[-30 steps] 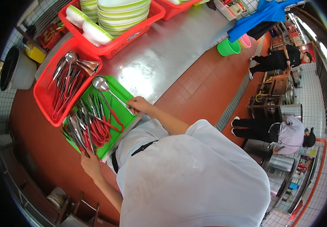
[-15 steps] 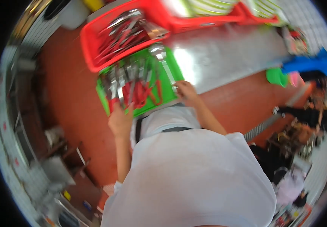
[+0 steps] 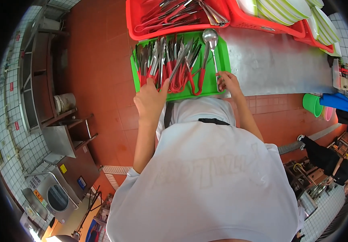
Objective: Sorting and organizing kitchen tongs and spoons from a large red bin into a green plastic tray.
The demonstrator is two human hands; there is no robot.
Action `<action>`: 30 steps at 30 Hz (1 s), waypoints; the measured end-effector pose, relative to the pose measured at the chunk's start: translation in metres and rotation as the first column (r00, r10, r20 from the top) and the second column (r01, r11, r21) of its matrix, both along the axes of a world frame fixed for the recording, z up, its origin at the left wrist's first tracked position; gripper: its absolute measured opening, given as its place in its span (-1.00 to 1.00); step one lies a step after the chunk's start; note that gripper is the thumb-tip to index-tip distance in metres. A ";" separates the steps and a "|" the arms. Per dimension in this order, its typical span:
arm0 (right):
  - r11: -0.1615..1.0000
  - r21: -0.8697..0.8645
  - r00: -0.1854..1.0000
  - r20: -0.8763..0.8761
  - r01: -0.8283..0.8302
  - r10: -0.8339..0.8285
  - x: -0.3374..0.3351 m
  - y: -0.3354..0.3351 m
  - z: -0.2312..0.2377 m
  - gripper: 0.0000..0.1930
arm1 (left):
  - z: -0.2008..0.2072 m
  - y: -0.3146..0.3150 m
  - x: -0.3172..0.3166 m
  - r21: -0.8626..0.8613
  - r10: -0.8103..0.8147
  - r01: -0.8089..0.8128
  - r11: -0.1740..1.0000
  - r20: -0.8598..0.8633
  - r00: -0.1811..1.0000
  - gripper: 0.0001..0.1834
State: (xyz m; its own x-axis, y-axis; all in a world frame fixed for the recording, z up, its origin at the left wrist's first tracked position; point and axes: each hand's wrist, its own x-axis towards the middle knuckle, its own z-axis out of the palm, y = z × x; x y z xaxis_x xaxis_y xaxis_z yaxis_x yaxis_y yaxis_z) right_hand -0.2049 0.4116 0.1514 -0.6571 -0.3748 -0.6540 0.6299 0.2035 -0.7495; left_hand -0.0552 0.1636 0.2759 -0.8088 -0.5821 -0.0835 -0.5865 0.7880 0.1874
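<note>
A green tray (image 3: 226, 60) stands in front of my body with several red-handled tongs (image 3: 177, 80) in it, their metal ends pointing away from me. At its near left, my left hand (image 3: 151, 99) is closed on the handles of tongs, though its fingers partly hide the grip. A large metal serving spoon (image 3: 210, 37) lies along the tray's right side, bowl at the far end. My right hand (image 3: 228, 82) pinches the near end of its handle, by the tray's right edge.
Beyond the tray, a red basket (image 3: 131, 24) holds more red-handled utensils. Red baskets with green-rimmed white dishes (image 3: 280, 12) stand at the far right on a steel table (image 3: 270, 60). Green bucket (image 3: 312, 105) and pink bucket (image 3: 327, 113) are to the right. Someone in black (image 3: 323, 159) is farther right.
My view has turned, so the tray and baskets sit farther right and higher in the picture. Both hands stay at about the same places on the tray, and the blur is gone.
</note>
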 end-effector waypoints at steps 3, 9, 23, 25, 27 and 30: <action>1.000 0.013 1.000 0.004 -0.011 0.011 -0.002 -0.002 -0.002 -0.70 | 0.012 -0.011 -0.004 0.060 0.055 -0.049 0.997 -0.100 0.993 -0.54; 0.997 0.058 0.999 0.005 -0.052 0.052 -0.002 0.002 -0.004 -0.69 | 0.007 -0.067 -0.041 0.023 -0.030 0.041 0.999 -0.373 0.927 -0.73; 1.000 0.007 0.999 0.018 -0.028 0.028 -0.005 0.012 -0.019 -0.65 | -0.077 -0.167 -0.154 -0.258 -0.452 0.383 0.887 -0.317 0.834 -0.52; 0.999 0.022 0.999 0.023 -0.031 0.030 -0.006 0.013 -0.019 -0.65 | -0.083 -0.170 -0.162 -0.297 -0.453 0.374 0.879 -0.269 0.850 -0.46; 0.999 0.040 0.999 0.030 -0.035 0.034 -0.007 0.013 -0.019 -0.64 | -0.086 -0.170 -0.170 -0.332 -0.450 0.367 0.869 -0.221 0.866 -0.40; 0.997 0.057 0.998 0.039 -0.043 0.041 -0.007 0.013 -0.017 -0.64 | -0.093 -0.167 -0.179 -0.336 -0.438 0.372 0.865 -0.144 0.888 -0.36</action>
